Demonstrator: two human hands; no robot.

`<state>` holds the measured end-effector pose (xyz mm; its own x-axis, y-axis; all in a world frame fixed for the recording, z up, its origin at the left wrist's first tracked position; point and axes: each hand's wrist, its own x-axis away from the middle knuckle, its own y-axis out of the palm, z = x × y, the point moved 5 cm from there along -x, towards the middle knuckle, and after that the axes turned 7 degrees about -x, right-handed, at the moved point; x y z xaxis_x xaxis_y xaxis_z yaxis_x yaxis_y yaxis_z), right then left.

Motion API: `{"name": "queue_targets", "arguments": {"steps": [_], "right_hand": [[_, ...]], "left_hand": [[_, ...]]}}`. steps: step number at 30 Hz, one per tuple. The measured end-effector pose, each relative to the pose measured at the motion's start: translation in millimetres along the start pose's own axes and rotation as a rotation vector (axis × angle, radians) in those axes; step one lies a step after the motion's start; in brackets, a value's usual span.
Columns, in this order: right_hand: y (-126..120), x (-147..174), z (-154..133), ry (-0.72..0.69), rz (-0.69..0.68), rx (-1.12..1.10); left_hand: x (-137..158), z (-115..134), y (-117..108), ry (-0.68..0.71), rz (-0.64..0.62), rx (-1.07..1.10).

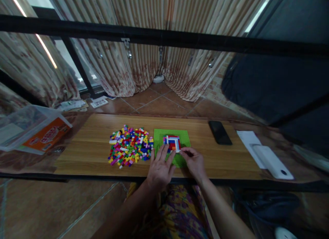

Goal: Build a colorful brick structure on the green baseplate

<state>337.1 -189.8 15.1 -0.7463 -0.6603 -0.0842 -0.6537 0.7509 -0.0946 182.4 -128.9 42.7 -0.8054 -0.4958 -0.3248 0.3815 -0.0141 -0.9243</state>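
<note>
Bricks of small, glossy, multicoloured plastic [131, 146] lie in a loose, scattered heap on a long wood-grain surface [82, 146], just to the left of a square, bright green studded baseplate [159, 135]. On that baseplate, around its middle, sits a low rectangular build of white, red and blue bricks [173, 140], with an orange patch near its lower side.

The left hand [160, 168] rests palm down across the baseplate's near left part, its grip loose and the fingers apart, the fingertips reaching the lower edge of the build. The right hand [195, 163] comes in from the other side; its thumb and forefinger are close together at the build's near right corner, beside a small white brick [178, 151] — whether they clamp it, I cannot tell.

Right of the baseplate, well apart from the hands, lies a black rectangular phone [220, 133]. Farther right are a white sheet of paper [246, 138] and a flat white oblong object with a dark oval spot [274, 162]. At the far left stands a clear plastic bin with an orange label [46, 135].
</note>
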Motion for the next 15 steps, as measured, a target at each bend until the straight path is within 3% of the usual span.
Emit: {"name": "queue_targets", "arguments": {"steps": [15], "right_hand": [[0.4,-4.7,-6.2,0.098,-0.026,0.053]], "left_hand": [[-6.0,-1.5,7.1,-0.027,-0.004,0.004]]}}
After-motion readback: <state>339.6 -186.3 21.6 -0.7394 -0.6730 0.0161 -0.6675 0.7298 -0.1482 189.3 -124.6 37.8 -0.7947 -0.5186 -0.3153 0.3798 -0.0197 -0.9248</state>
